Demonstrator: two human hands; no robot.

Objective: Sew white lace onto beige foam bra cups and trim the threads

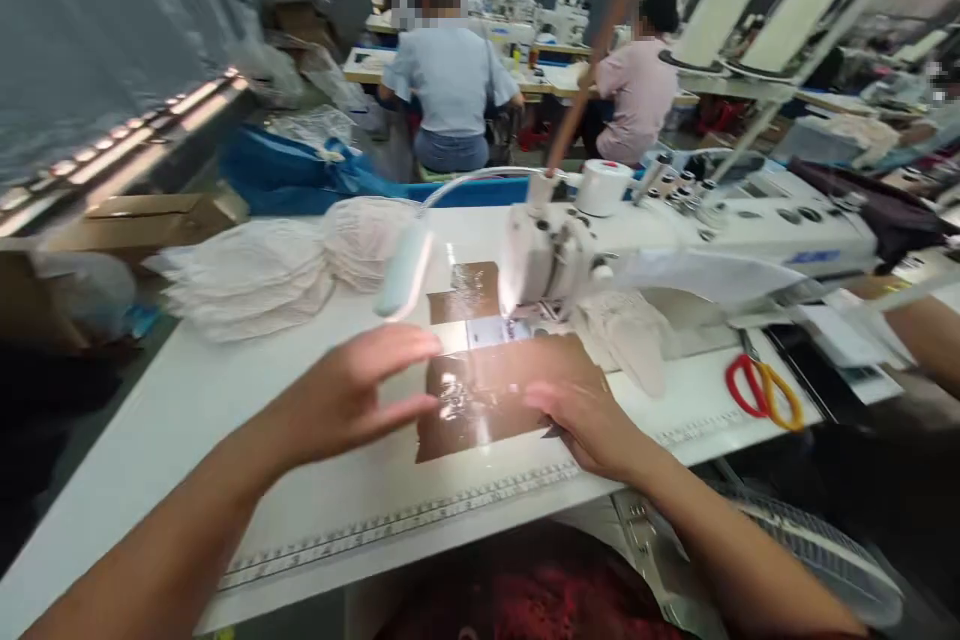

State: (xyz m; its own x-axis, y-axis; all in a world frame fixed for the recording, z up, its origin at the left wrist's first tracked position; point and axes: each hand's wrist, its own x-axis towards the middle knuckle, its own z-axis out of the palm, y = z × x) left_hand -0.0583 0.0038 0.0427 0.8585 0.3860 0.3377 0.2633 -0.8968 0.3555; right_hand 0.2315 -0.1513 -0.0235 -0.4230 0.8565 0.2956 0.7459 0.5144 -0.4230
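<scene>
My left hand (367, 385) hovers over the white table just left of a brown taped patch (480, 390). Its thumb and fingers are spread, with nothing between them. Over the right part of that patch is my right hand (589, 420), its fingers smeared by motion, so what they hold, if anything, cannot be seen. A white sewing machine (555, 250) stands just beyond, its head above the bed plate (499, 332). Beside the machine head, a crumpled piece of white fabric (626, 335) lies to the right of the patch.
Stacked white fabric pieces (247, 280) lie at the back left, near a small lamp (406, 270). Red-and-yellow scissors (761, 390) rest at the right. A ruler strip (405, 520) follows the table's front edge. Two people sit at machines ahead; another person's arm (930, 340) shows at right.
</scene>
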